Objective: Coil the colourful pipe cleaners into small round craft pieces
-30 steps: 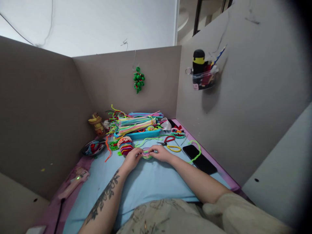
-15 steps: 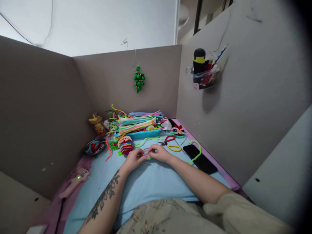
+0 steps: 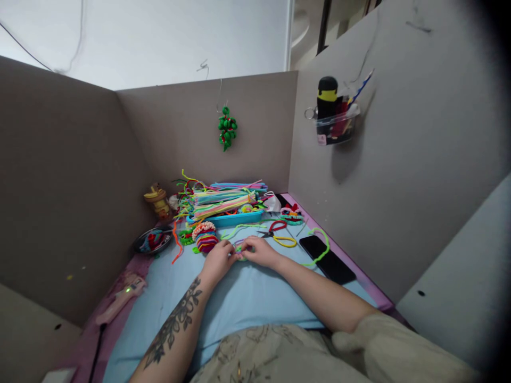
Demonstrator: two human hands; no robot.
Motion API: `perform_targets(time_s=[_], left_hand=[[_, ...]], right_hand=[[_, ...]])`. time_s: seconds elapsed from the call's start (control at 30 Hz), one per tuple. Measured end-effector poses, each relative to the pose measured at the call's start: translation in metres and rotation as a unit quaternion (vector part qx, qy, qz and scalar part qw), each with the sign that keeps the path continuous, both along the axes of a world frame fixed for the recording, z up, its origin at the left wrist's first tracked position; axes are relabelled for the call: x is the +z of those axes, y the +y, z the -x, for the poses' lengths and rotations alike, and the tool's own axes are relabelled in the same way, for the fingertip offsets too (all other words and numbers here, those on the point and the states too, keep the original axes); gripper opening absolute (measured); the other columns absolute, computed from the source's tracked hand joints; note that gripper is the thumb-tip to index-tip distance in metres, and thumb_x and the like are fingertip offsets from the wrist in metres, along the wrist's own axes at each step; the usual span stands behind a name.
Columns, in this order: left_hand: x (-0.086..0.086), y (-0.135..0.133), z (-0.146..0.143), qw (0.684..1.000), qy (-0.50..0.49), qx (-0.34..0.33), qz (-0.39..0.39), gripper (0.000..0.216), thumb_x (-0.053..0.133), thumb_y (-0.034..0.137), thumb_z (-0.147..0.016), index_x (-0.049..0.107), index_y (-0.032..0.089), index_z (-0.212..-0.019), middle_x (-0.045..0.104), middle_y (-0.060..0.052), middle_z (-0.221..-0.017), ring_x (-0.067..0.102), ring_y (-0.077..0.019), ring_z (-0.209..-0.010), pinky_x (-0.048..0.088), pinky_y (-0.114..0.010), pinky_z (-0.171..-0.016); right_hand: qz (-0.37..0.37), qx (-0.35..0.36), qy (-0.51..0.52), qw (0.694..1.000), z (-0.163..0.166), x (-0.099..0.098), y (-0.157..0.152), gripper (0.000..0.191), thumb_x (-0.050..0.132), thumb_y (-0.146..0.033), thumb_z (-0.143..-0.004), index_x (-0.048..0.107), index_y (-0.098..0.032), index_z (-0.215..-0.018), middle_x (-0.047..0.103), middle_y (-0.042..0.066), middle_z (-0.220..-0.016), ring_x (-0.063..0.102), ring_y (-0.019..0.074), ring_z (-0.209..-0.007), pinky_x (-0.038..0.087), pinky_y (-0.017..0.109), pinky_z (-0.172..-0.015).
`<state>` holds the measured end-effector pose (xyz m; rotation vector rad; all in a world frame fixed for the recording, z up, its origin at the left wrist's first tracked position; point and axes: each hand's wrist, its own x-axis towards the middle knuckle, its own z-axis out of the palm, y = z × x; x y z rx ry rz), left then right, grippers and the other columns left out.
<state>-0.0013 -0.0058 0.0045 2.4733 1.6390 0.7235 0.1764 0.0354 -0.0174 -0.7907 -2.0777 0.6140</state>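
My left hand (image 3: pixel 219 260) and my right hand (image 3: pixel 261 251) meet over the blue cloth, fingers closed in pinches on a small piece of purple and green pipe cleaner (image 3: pixel 240 249). Most of that piece is hidden behind the fingertips. Just left of my left hand stands a striped pipe-cleaner bundle (image 3: pixel 206 243) with a pale, curly top. Beyond my right hand lie scissors (image 3: pixel 285 242) with one red and one yellow handle loop. A light green pipe cleaner (image 3: pixel 328 242) curves over a black phone (image 3: pixel 327 259) to the right.
Behind the hands, a blue tray (image 3: pixel 235 218) bears heaps of colourful pipe cleaners (image 3: pixel 223 199). At left are a dark bowl (image 3: pixel 139 246), an orange pipe cleaner (image 3: pixel 176 242) and a pink device (image 3: pixel 122 299) with a cord. Grey panels (image 3: pixel 255 122) enclose the table.
My hands have drawn slightly closer together, and the left hand has turned a little, covering more of the pipe-cleaner piece. The surrounding things stay put.
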Motion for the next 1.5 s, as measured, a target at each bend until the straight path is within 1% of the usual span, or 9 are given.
perform_targets(time_s=[0.3, 0.53, 0.8, 0.97, 1.07, 1.17, 1.27, 1.4, 1.5], left_hand=[[-0.013, 0.008, 0.001, 0.998, -0.063, 0.004, 0.012, 0.013, 0.057, 0.025, -0.078, 0.064, 0.016, -0.071, 0.061, -0.006, -0.082, 0.057, -0.0172, -0.077, 0.042, -0.026, -0.069], [-0.025, 0.015, 0.002, 0.992, -0.122, -0.02, 0.015, 0.013, 0.059, 0.024, -0.076, 0.062, 0.015, -0.067, 0.06, -0.004, -0.072, 0.053, -0.014, -0.065, 0.039, -0.023, -0.06], [-0.021, 0.015, 0.002, 0.983, -0.167, -0.081, 0.003, 0.015, 0.058, 0.026, -0.078, 0.062, 0.016, -0.068, 0.062, -0.004, -0.073, 0.055, -0.0142, -0.069, 0.041, -0.024, -0.063], [-0.019, 0.015, 0.004, 0.978, -0.173, -0.121, -0.005, 0.008, 0.06, 0.022, -0.076, 0.065, 0.017, -0.078, 0.064, -0.006, -0.082, 0.057, -0.0152, -0.075, 0.045, -0.026, -0.068], [-0.016, 0.015, 0.009, 0.98, -0.184, -0.062, -0.041, 0.018, 0.057, 0.019, -0.076, 0.063, 0.018, -0.093, 0.062, -0.007, -0.094, 0.056, -0.0143, -0.073, 0.045, -0.027, -0.069], [-0.014, 0.012, 0.008, 0.985, -0.164, 0.005, -0.059, 0.015, 0.049, 0.023, -0.081, 0.062, 0.017, -0.084, 0.061, -0.005, -0.081, 0.055, -0.015, -0.07, 0.044, -0.027, -0.067], [-0.014, 0.009, 0.001, 0.991, -0.131, -0.01, -0.015, 0.021, 0.047, 0.031, -0.082, 0.061, 0.017, -0.074, 0.06, -0.003, -0.072, 0.054, -0.0155, -0.068, 0.041, -0.025, -0.063], [-0.015, 0.009, -0.001, 0.991, -0.13, -0.015, 0.011, 0.02, 0.048, 0.029, -0.081, 0.058, 0.016, -0.07, 0.057, -0.002, -0.065, 0.05, -0.0139, -0.062, 0.038, -0.024, -0.058], [-0.011, 0.012, 0.004, 0.991, -0.128, -0.027, -0.001, 0.016, 0.05, 0.024, -0.078, 0.057, 0.016, -0.067, 0.055, -0.001, -0.064, 0.049, -0.0137, -0.062, 0.037, -0.024, -0.059]], right_hand=[[-0.005, 0.012, -0.002, 1.0, 0.002, 0.004, -0.003, 0.007, 0.063, -0.011, -0.069, 0.065, -0.018, -0.067, 0.062, 0.0, -0.069, 0.053, 0.0136, -0.072, 0.039, 0.025, -0.071], [0.008, 0.009, 0.006, 1.0, 0.0, 0.002, 0.001, 0.003, 0.067, -0.014, -0.07, 0.066, -0.017, -0.07, 0.062, 0.001, -0.072, 0.054, 0.014, -0.073, 0.04, 0.025, -0.072], [0.016, 0.055, -0.024, 0.998, -0.007, 0.006, 0.002, 0.008, 0.065, -0.019, -0.074, 0.068, -0.018, -0.08, 0.064, 0.002, -0.077, 0.056, 0.0135, -0.073, 0.041, 0.024, -0.07], [-0.021, 0.061, -0.049, 0.997, -0.008, 0.006, 0.004, 0.002, 0.064, -0.017, -0.073, 0.066, -0.017, -0.072, 0.062, 0.001, -0.07, 0.054, 0.0143, -0.073, 0.039, 0.025, -0.071], [-0.044, 0.004, -0.054, 0.998, -0.01, 0.004, 0.007, 0.004, 0.063, -0.014, -0.073, 0.065, -0.016, -0.07, 0.06, 0.001, -0.07, 0.053, 0.0145, -0.073, 0.038, 0.025, -0.069], [-0.072, -0.03, -0.063, 0.995, -0.011, 0.0, 0.011, 0.004, 0.062, -0.013, -0.073, 0.064, -0.017, -0.071, 0.061, 0.002, -0.073, 0.052, 0.015, -0.075, 0.038, 0.026, -0.072], [-0.079, -0.044, -0.068, 0.994, -0.01, -0.003, 0.013, 0.004, 0.061, -0.015, -0.073, 0.064, -0.017, -0.071, 0.061, 0.002, -0.075, 0.052, 0.015, -0.076, 0.037, 0.027, -0.073], [-0.047, -0.04, -0.043, 0.997, -0.01, -0.002, 0.013, 0.005, 0.06, -0.015, -0.072, 0.063, -0.017, -0.069, 0.059, 0.002, -0.073, 0.052, 0.0153, -0.075, 0.038, 0.028, -0.074], [0.048, 0.016, 0.012, 0.999, -0.015, 0.004, 0.015, 0.006, 0.06, -0.017, -0.072, 0.061, -0.015, -0.066, 0.059, 0.001, -0.07, 0.053, 0.0145, -0.072, 0.039, 0.027, -0.071]])
